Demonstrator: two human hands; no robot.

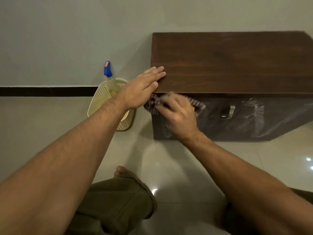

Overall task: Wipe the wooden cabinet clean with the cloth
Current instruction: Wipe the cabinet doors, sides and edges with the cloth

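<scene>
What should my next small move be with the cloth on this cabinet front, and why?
Probably sweep the cloth rightward along the front's upper edge toward the metal handle. The right hand holds it bunched at the top-left front corner of the cabinet, the left hand rests flat on the top, and pale smears show past the handle.
</scene>
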